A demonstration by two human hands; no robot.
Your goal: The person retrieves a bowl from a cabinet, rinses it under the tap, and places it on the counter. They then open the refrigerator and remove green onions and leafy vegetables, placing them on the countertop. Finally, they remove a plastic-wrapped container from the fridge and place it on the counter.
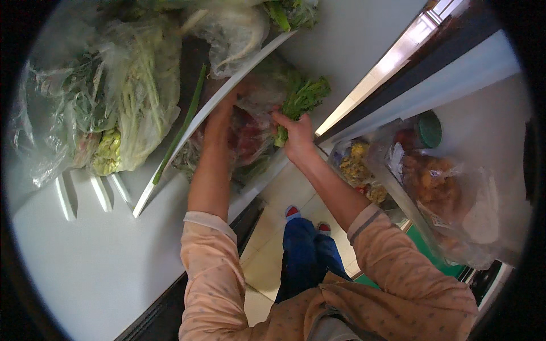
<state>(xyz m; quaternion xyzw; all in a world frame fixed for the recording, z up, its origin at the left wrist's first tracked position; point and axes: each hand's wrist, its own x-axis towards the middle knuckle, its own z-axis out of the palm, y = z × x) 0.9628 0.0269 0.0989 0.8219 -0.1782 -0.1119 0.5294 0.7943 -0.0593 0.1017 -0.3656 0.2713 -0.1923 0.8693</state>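
leafy green bunch point(305, 101): beyond the shelf's point(250, 66) front edge, toward its far end | right hand point(299, 137): fingers clamped on bunch's stem end, probably to spare leaves | left hand point(228, 101): under shelf edge, at clear plastic bag point(248, 136); fingers hidden, cannot tell | scallion stalk point(196, 98): along shelf edge, perhaps too long for lying inward

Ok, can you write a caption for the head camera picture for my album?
Inside the fridge, the right hand holds leafy greens while the left hand is among plastic bags.
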